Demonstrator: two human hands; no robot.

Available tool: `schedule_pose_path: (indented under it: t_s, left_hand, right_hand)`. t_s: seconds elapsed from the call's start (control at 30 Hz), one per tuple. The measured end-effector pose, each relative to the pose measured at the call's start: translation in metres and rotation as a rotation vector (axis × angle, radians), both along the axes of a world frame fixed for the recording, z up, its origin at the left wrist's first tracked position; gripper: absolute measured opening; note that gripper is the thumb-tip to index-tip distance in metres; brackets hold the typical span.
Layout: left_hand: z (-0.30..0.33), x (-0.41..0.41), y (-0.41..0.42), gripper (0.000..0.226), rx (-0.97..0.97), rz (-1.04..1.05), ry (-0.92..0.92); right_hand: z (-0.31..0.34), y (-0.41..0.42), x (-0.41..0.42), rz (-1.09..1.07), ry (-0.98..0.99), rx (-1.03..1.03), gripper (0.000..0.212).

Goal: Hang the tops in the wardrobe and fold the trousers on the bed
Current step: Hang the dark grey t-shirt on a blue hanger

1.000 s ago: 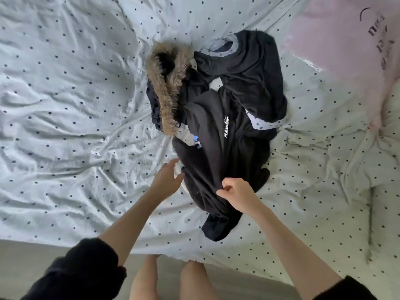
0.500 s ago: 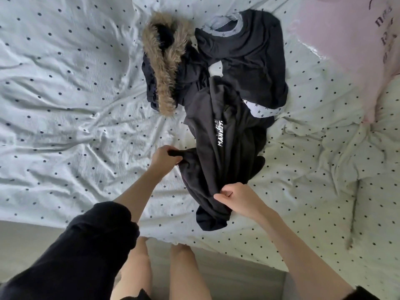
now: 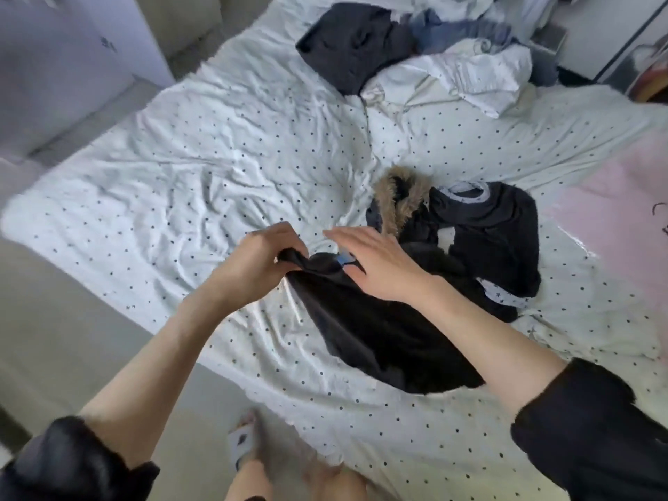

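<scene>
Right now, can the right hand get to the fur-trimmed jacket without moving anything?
Probably yes. The right hand is open over the black garment, and the fur-trimmed jacket lies uncovered just beyond its fingers, with nothing between.

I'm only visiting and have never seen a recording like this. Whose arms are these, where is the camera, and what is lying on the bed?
No machine here: a person wears a camera on the head, looking down at their own two arms. The left hand pinches an edge of a black garment that lies on the dotted bedsheet. The right hand is spread flat over the same garment, with no grip on it. Just behind lie a fur-trimmed coat and another dark top. Farther back sit more dark clothes and a crumpled white duvet. Something pink is at the right edge.
</scene>
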State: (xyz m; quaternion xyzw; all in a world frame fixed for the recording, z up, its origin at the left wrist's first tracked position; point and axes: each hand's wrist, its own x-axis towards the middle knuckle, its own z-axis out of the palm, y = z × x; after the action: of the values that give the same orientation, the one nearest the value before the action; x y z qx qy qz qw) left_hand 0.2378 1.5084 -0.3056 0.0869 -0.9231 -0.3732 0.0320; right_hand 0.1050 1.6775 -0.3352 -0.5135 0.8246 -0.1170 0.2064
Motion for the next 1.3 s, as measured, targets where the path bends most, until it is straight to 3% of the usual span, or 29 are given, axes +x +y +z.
schedule_pose_path:
  t_s: [0.1,0.3,0.43,0.6,0.77,0.87,0.97,1.07,1.17,1.3]
  left_hand:
    - [0.05,0.039,-0.039,0.022,-0.085,0.033,0.078]
    - [0.134,0.148,-0.146,0.019,-0.243,0.229,0.203]
    - [0.173,0.233,-0.221,0.015,-0.331,0.393,0.26]
    - [0.199,0.321,-0.289,0.016,-0.404,0.625,0.343]
    - [0.22,0.378,-0.353,0.015,-0.517,0.948,0.488]
    - [0.228,0.399,-0.394,0.016,-0.534,1.078,0.496]
    - [0.226,0.418,-0.45,0.017,-0.568,1.194,0.483]
    - [0.221,0.429,-0.502,0.015,-0.593,1.291,0.472]
    - [0.22,0.425,-0.55,0.01,-0.514,1.324,0.4]
    - [0.226,0.404,-0.639,0.009,-0.192,1.291,0.328]
  right_hand:
    - [0.038,-0.055,0.026,0.08,0.012,0.03,0.028]
    - [0.116,-0.171,0.101,0.022,-0.116,-0.159,0.01]
    - [0.162,-0.264,0.169,0.016,-0.133,-0.355,0.021]
    - [0.197,-0.366,0.235,0.186,0.1,-0.509,0.021]
    - [0.221,-0.455,0.268,0.348,0.359,-0.631,0.005]
    - [0.224,-0.505,0.274,0.339,0.447,-0.665,0.016]
    - [0.222,-0.565,0.269,0.308,0.437,-0.597,0.027]
    - [0.22,-0.624,0.255,0.291,0.316,-0.594,0.023]
    - [0.226,-0.678,0.244,0.279,0.193,-0.558,0.024]
    - [0.241,-0.77,0.221,0.22,0.057,-0.506,0.018]
